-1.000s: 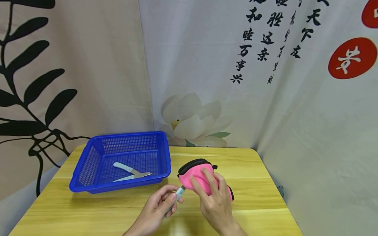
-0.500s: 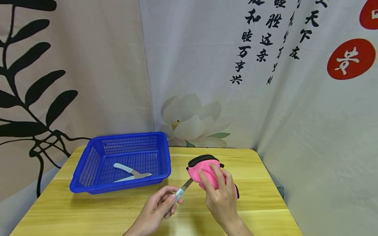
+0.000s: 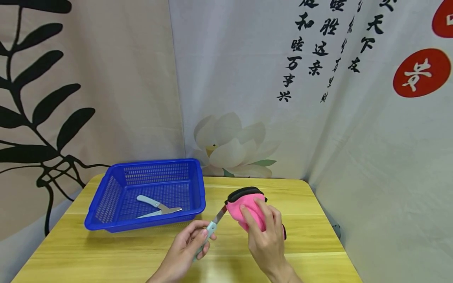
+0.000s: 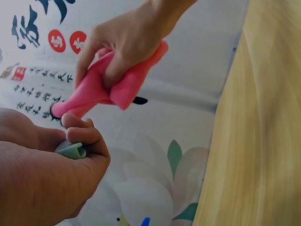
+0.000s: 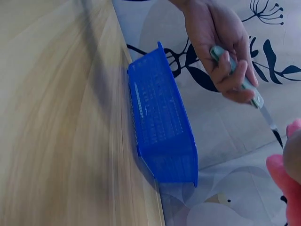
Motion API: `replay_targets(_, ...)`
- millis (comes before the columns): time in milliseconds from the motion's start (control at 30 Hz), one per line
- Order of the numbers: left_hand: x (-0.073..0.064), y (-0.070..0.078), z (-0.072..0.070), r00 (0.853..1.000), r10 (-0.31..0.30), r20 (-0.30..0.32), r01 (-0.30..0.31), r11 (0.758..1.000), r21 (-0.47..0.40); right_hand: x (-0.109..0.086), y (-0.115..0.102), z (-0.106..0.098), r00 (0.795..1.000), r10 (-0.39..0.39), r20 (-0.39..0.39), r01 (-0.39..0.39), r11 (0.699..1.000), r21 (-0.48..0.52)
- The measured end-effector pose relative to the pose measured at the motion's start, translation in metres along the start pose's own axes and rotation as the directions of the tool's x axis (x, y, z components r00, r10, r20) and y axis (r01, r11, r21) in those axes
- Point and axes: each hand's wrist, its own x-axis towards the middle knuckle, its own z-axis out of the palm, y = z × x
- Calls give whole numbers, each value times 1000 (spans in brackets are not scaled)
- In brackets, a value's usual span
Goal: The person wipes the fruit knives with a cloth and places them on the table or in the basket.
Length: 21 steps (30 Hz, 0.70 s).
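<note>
My left hand holds a small knife by its pale green handle, the blade slanting up to the right. Its tip meets or passes behind the left edge of a pink cloth pouch with black trim; I cannot tell which. The fingers of my right hand grip this pouch above the table. In the left wrist view, the handle end pokes out of my left fist, and the pouch looks bunched in the other hand. The right wrist view shows the knife across my left fingers.
A blue plastic basket stands at the back left of the wooden table. Inside it lie knives with pale handles, crossing each other. A printed cloth backdrop hangs right behind the table.
The pouch has moved right, away from my left hand, so more of the blade shows. Lately the knife has shifted slightly left, its tip now at the pouch's black-trimmed corner.
</note>
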Motion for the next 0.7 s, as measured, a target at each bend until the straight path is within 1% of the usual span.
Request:
replay_targets(100, 1, -2, 0, 999, 30, 17, -31, 999, 12, 6, -8, 0, 997, -67, -27, 68, 997, 29)
replay_targets(200, 1, -5, 1, 995, 89, 44, -89, 996, 6, 9, -15, 2, 991, -130, -34, 132, 990, 50)
replay_targets(267, 1, -6, 2, 990, 123, 64, -122, 992, -14, 9, -18, 3, 988, -153, -26, 155, 986, 63)
replay_targets(333, 1, -7, 3, 986, 149, 80, -146, 989, -38, 7, -20, 4, 987, -157, -11, 158, 985, 73)
replay_targets(433, 0, -6, 2, 984, 156, 87, -152, 987, -53, 4, -22, 5, 989, -146, 12, 145, 987, 75)
replay_targets(633, -2, -5, 1, 987, 143, 77, -141, 990, -29, 0, -23, 5, 991, -126, 45, 124, 991, 47)
replay_targets(700, -2, -5, 1, 989, 128, 71, -127, 992, -16, 0, -23, 5, 991, -122, 54, 120, 992, 39)
